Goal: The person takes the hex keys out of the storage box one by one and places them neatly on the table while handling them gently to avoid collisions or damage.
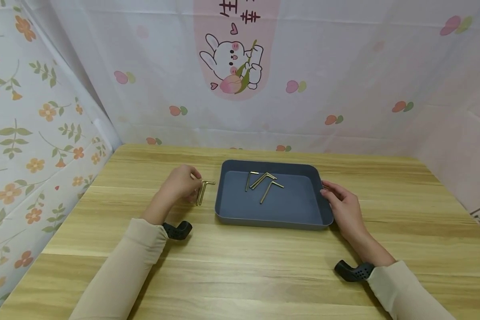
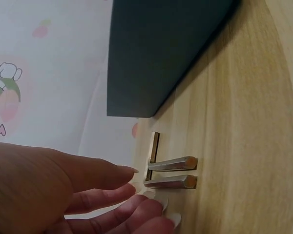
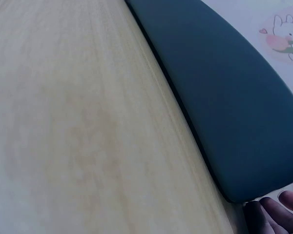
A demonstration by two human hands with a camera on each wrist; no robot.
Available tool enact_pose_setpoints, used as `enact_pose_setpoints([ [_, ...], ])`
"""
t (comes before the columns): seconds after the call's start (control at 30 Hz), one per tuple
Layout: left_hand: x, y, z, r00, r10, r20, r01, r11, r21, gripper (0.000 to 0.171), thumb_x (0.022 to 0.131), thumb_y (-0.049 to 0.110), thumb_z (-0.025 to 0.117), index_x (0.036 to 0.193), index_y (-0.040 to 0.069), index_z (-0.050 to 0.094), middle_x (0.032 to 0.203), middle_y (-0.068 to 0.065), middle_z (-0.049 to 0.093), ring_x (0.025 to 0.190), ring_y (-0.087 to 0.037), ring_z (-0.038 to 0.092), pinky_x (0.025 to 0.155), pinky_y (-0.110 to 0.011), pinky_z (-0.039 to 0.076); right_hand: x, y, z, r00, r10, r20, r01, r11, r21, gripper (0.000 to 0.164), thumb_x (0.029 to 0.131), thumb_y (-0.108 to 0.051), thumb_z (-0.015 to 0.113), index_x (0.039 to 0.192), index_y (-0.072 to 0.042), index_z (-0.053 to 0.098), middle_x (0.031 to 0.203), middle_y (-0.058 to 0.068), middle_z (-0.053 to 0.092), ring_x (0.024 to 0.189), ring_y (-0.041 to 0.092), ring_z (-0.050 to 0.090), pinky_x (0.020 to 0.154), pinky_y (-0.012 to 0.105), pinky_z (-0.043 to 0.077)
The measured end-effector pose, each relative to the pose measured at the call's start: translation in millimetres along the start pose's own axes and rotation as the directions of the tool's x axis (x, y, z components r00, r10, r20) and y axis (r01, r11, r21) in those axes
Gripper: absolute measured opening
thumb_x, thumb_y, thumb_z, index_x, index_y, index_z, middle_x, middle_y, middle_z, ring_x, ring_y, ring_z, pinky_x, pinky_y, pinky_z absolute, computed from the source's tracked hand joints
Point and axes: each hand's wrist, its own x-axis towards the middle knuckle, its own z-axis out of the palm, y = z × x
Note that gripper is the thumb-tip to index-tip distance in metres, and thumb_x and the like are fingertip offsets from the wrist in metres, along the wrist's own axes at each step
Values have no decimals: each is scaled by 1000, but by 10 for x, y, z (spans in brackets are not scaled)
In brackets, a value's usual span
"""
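Two brass-coloured hex keys (image 1: 202, 194) lie side by side on the table, left of a grey-blue tray (image 1: 272, 223). My left hand (image 1: 182, 183) is over their bent ends, its fingers partly hiding them. In the left wrist view, the thumb and loosely bent fingers (image 2: 102, 175) come right up to the hex keys (image 2: 171, 181) with nothing pinched between them. My right hand (image 1: 346, 209) holds the tray's right side, thumb at the rim. Several more hex keys (image 1: 267, 190) lie inside the tray.
The wooden table (image 1: 240, 271) runs up to a white printed cloth (image 1: 160, 89) hanging behind it. Another floral cloth (image 1: 36, 142) hangs along the left. Black wrist mounts (image 1: 178, 231) sit on both forearms.
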Motion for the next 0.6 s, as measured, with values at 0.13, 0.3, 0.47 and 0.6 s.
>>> enact_pose_setpoints([
  [0.13,-3,22,-4,1000,5,-17,-5,1000,18,25,101,14,57,119,-4,61,84,-15,70,51,-16,61,55,-27,55,-12,-8,-11,1000,-4,-12,4,1000,-9,48,105,-36,55,146,-12,55,140,15,60,100,-16,53,83,4,45],
  [0.3,-35,89,-7,999,15,-31,-14,999,33,27,101,20,59,120,1,62,110,-20,71,63,-18,67,59,-27,58,-14,-12,-19,1000,0,-4,0,1000,-1,49,105,-36,54,147,-11,55,142,16,58,100,-16,52,83,3,45],
  [0.47,-94,236,6,996,69,-56,-64,995,75,32,101,24,60,126,4,63,116,-19,70,71,-20,68,61,-26,56,-14,-6,-15,1000,3,0,-3,1000,11,49,105,-36,55,147,-10,54,144,18,57,100,-17,52,83,3,45],
  [0.6,-150,400,32,990,125,-60,-118,987,106,40,100,25,62,135,5,60,111,-16,72,79,-23,69,64,-27,53,-13,-2,1,1000,-4,0,4,1000,21,48,105,-35,55,146,-10,55,144,18,57,101,-17,52,84,2,45],
])
